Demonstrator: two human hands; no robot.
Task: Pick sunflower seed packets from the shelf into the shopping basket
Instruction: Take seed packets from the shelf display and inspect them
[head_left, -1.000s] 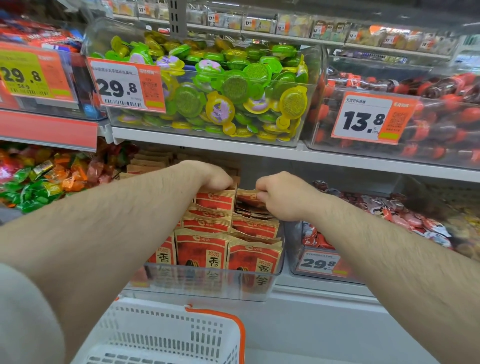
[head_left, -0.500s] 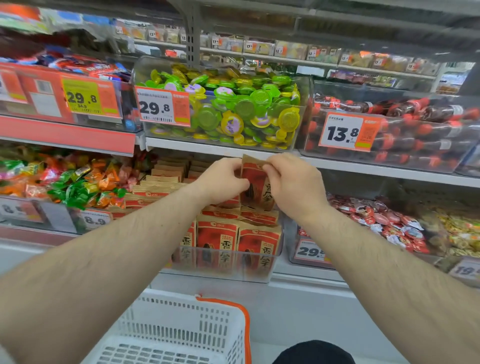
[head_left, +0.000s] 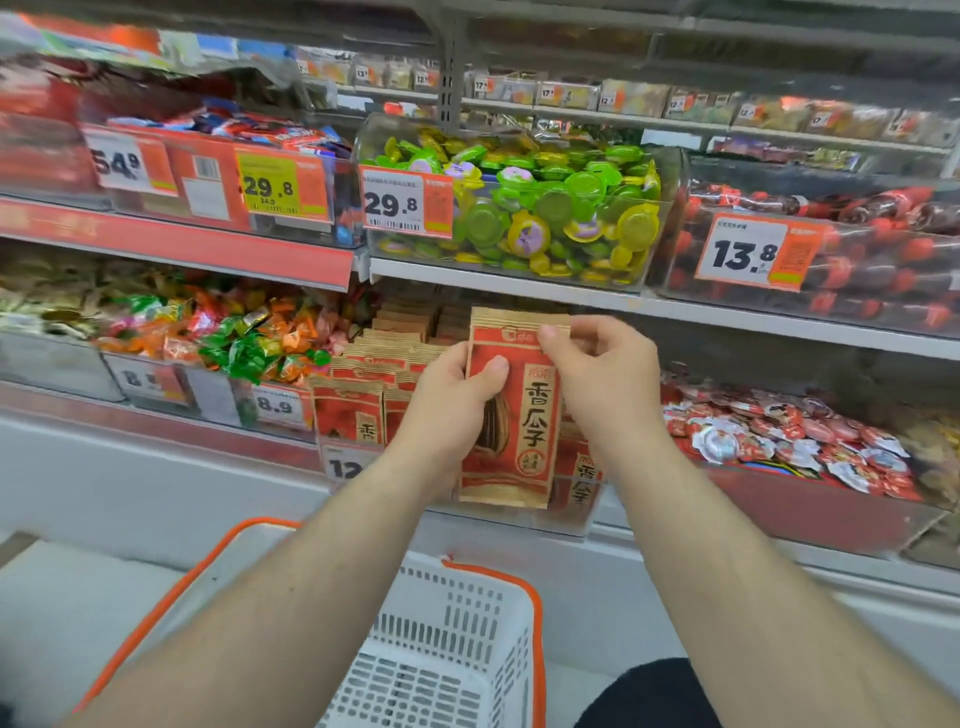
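A clear bin of green and yellow jelly cups (head_left: 545, 208) sits beside bottled drinks (head_left: 857, 244).

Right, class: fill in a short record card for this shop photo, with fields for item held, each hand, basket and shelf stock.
item held: sunflower seed packet, upright, lifted in front of the shelf
left hand: grips the packet's left edge
right hand: pinches its top right corner
basket: white, orange rim, below the hands
shelf stock: more packets in clear bin

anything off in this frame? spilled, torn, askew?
Nothing stands out. The seed packet looks intact, held upright by the left hand and right hand above the white basket. The shelf packets stand in rows in their bin.
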